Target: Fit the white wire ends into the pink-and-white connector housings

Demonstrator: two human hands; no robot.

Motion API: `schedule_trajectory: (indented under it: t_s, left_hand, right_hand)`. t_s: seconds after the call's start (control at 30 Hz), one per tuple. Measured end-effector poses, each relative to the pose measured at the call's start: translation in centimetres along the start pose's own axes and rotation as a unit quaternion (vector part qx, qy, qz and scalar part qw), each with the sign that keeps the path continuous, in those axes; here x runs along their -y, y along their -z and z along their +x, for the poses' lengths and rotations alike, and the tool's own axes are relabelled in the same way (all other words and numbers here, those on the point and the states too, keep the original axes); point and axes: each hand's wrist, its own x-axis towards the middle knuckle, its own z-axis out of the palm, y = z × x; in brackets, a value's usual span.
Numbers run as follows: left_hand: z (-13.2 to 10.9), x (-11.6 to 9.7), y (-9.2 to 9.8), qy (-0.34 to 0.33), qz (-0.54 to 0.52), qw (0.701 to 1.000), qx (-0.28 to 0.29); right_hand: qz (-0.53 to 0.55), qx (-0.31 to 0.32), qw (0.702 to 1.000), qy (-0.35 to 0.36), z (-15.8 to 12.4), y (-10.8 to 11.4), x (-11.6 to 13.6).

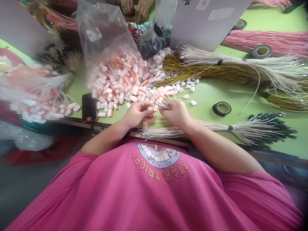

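My left hand (134, 114) is closed on a small white-and-orange plastic connector (145, 123) near the table's front edge. My right hand (176, 112) is pinched on thin white wires (161, 105) whose metal tips point at the connector. The two hands almost touch. Just beyond them lies a big heap of the same connectors (120, 80), spilling from a clear plastic bag (101, 32). A bundle of white wires (216, 126) lies under my right forearm, running to the right.
A black phone (89, 107) lies left of the heap. Rolls of dark tape (221, 108) (262, 50) sit on the green table (209, 93). Yellow wire bundles (216, 72), white wire bundles (240, 61) and pink wire bundles (269, 40) fill the right. Another person's hands (134, 9) work at the far edge.
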Motion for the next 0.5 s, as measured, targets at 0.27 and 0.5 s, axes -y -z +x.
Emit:
schedule_trajectory:
  t_s: [0.27, 0.5]
  left_hand:
    - [0.07, 0.69, 0.16, -0.022, 0.01, 1.0, -0.005]
    - [-0.13, 0.6, -0.3, -0.028, 0.031, 0.999, -0.014]
  right_hand:
    - [-0.009, -0.001, 1.0, -0.009, 0.08, -0.05, -0.07]
    - [0.004, 0.017, 1.0, -0.009, -0.11, -0.4, -0.27]
